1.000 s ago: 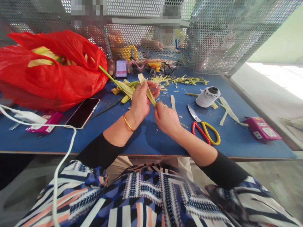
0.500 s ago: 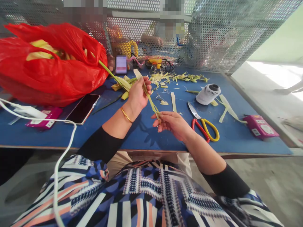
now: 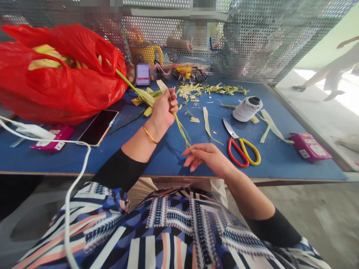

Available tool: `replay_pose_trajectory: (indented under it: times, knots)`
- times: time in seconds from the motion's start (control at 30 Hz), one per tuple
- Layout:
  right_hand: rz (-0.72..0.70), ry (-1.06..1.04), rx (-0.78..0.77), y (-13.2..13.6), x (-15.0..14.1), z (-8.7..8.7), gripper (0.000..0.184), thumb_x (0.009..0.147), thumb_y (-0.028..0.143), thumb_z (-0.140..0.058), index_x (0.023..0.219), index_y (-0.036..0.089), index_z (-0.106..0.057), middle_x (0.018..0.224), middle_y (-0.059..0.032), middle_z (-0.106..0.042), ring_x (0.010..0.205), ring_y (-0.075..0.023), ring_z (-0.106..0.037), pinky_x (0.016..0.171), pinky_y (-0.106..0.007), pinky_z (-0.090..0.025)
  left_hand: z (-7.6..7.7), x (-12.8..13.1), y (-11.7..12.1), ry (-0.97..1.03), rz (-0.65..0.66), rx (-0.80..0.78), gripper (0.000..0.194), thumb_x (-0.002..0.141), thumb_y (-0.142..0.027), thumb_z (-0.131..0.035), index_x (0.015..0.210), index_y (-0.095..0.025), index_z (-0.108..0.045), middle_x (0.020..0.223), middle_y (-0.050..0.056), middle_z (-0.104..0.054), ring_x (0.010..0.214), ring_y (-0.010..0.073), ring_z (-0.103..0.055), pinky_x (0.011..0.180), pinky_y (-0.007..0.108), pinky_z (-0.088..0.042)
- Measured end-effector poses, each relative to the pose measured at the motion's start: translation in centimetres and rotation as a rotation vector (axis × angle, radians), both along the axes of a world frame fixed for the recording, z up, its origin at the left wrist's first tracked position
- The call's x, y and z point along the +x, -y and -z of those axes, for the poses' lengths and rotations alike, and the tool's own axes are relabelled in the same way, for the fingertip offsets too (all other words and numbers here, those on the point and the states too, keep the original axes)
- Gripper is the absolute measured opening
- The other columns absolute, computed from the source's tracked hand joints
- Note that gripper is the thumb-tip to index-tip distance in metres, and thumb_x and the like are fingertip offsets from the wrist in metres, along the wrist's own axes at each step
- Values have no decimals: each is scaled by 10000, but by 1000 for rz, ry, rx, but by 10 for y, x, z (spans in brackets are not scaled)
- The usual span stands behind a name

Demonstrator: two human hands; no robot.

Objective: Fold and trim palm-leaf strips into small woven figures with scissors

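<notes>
My left hand [image 3: 165,108] is closed around a bundle of pale green husk strips [image 3: 181,126]; the broad end of the bundle sticks out above the fingers. The thin ends hang down to the right and reach my right hand [image 3: 202,157]. There the thumb and forefinger are pinched together, just at the tips of the strips; what they hold is too small to make out. A loose husk strip [image 3: 206,120] lies to the right of the bundle. Scissors [image 3: 237,144] with one red and one yellow handle rest open on the blue table, beside a white thread spool [image 3: 247,109].
A red plastic bag [image 3: 92,86] with husks fills the left, a green stalk [image 3: 126,80] poking out. Near it lie a phone [image 3: 98,127] and a white cable [image 3: 84,164]. Husk scraps [image 3: 190,90] line the back by a perforated metal screen [image 3: 246,48]. A purple pack [image 3: 310,147] sits right.
My right hand has slid down and slightly right, towards the table's front edge, along the thin strip ends. My left hand has barely moved. A walking person's legs have come into view at far right.
</notes>
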State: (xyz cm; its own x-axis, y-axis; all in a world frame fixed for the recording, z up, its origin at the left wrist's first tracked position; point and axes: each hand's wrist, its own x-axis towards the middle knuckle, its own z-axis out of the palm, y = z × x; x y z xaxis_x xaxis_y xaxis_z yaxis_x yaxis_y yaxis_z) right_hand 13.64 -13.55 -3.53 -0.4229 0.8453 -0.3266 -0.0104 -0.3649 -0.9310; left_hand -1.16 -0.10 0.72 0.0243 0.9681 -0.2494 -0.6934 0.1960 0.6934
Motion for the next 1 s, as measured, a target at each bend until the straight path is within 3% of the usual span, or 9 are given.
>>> replay_pose_trajectory:
  times: [0.13,0.23,0.33,0.47,0.53,0.6,0.7,0.83,1.0]
  knots:
    - [-137,282,196,16,5,-12,270,810,412,-664,673,181,-637,472,46,-577,410,-80,-489,455,-221,-389,-2,0,0,14,0,4,274,1013,-184,-472,754,-200,-562,532,-74,-490,349,11,-367,348,136,-262]
    - [296,392,538,11,3,-24,356,860,401,-613,577,208,-515,446,76,-411,430,-67,-360,454,-230,-301,-2,2,3,1,10,18,304,1020,-184,-450,735,-200,-556,530,-69,-476,354,14,-357,339,130,-246]
    - [623,419,700,-15,-6,-30,226,858,360,-617,699,207,-568,599,42,-537,575,-96,-463,551,-237,-379,-2,8,8,-54,18,6,332,1021,-192,-449,702,-199,-539,541,-67,-471,355,14,-346,345,130,-238]
    - [365,313,392,-54,-24,-21,170,850,357,-635,819,191,-617,687,23,-616,635,-107,-549,594,-228,-432,-1,16,17,-48,64,17,281,1006,-216,-503,731,-183,-552,549,-72,-494,364,10,-383,363,126,-266]
    - [250,202,201,-59,-32,-14,246,880,399,-597,745,197,-561,592,38,-550,498,-89,-487,503,-224,-387,0,18,18,-23,106,17,252,1002,-223,-514,759,-174,-562,556,-66,-531,393,22,-454,396,128,-338]
    - [259,169,171,-55,-36,-6,286,903,426,-546,713,214,-518,514,84,-405,406,-76,-342,433,-222,-296,0,17,18,-2,120,3,240,1003,-215,-507,776,-167,-567,568,-54,-568,430,34,-517,443,135,-411]
    - [285,308,318,-37,-36,3,267,929,349,-447,703,224,-515,511,80,-362,427,-97,-325,455,-231,-278,-2,14,16,41,159,-11,271,1017,-182,-463,768,-154,-567,572,-44,-571,418,24,-504,418,119,-376]
    - [205,700,538,-10,-33,10,254,938,284,-386,723,233,-513,589,12,-514,558,-150,-492,558,-260,-307,-4,13,19,30,232,-38,305,1012,-110,-423,743,-130,-566,537,-68,-477,318,-19,-284,332,113,-174]
    - [22,1095,801,19,-27,15,242,966,236,-371,785,220,-530,613,-31,-610,514,-163,-510,551,-308,-212,-2,16,24,-92,248,-31,263,987,-109,-462,769,-117,-609,551,-68,-453,321,-21,-259,338,112,-154]
